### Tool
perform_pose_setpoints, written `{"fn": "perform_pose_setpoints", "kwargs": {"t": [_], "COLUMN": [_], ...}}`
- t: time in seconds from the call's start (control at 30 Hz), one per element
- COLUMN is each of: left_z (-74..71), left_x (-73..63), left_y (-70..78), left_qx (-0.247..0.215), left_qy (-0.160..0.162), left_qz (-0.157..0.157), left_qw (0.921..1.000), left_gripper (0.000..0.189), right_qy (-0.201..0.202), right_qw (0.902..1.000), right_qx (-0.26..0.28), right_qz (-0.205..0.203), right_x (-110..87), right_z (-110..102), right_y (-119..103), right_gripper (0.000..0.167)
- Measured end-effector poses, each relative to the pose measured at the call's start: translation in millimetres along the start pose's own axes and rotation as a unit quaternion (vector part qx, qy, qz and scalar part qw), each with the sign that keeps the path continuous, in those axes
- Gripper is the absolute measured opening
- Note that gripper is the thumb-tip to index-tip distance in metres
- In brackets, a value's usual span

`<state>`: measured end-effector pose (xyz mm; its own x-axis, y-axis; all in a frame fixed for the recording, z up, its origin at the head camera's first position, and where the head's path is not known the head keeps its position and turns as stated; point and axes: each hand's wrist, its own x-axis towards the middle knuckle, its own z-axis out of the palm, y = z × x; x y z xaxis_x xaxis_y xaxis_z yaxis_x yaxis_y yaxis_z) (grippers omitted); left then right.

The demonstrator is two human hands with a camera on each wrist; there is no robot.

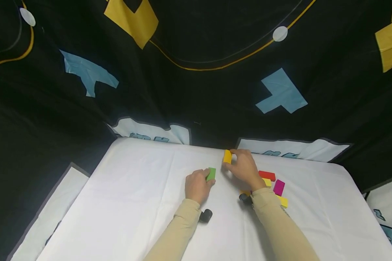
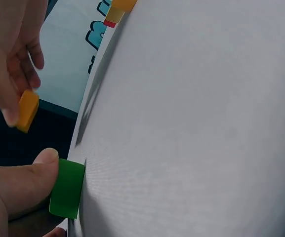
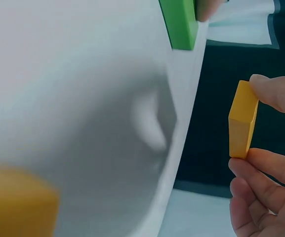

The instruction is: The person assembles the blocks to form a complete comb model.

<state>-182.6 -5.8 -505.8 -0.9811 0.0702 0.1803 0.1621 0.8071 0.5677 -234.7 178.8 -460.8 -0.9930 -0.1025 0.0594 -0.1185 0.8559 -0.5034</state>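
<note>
On the white table my left hand [image 1: 196,186] grips a green block [image 1: 211,174] between thumb and fingers, the block standing on the cloth. My right hand [image 1: 244,166] pinches an orange-yellow block [image 3: 242,118] by its two ends, thumb on one and fingertips on the other. That block is held above the table, farther back and to the right of the green one. The right wrist view shows a dark gap of background behind it, and its shadow falls on the cloth. Both blocks also appear in the left wrist view.
Right of my right hand lie several loose blocks: a red block [image 1: 266,175], a magenta block [image 1: 279,187] and a yellow block [image 1: 282,201] among them. My right forearm partly covers this group. A black curtain [image 1: 196,98] with coloured patches hangs behind the table [image 1: 134,203].
</note>
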Motion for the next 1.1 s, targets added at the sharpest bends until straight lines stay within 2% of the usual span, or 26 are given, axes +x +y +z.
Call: {"fn": "perform_pose_setpoints", "kwargs": {"t": [0.3, 0.53, 0.9, 1.1], "left_z": [1.4, 3.2, 1.6, 1.8], "left_x": [-0.6, -1.6, -1.4, -2.5], "left_y": [-1.1, -2.7, -1.4, -0.3], "left_qx": [-0.003, 0.001, 0.004, 0.002], "left_qy": [0.003, 0.024, 0.024, 0.018], "left_qz": [-0.001, 0.019, 0.023, 0.014], "left_qw": [1.0, 0.9995, 0.9995, 0.9997], "left_gripper": [0.048, 0.046, 0.045, 0.047], "right_qy": [-0.005, -0.005, 0.002, 0.002], "right_qw": [0.9999, 0.9999, 0.9995, 0.9991], "right_qx": [0.011, 0.007, -0.007, -0.019], "right_qz": [0.003, -0.008, -0.029, -0.039], "right_x": [12.0, 14.0, 17.3, 18.8], "right_z": [19, 29, 39, 45], "right_y": [-12, -17, -20, -19], "right_gripper": [0.062, 0.061, 0.059, 0.061]}}
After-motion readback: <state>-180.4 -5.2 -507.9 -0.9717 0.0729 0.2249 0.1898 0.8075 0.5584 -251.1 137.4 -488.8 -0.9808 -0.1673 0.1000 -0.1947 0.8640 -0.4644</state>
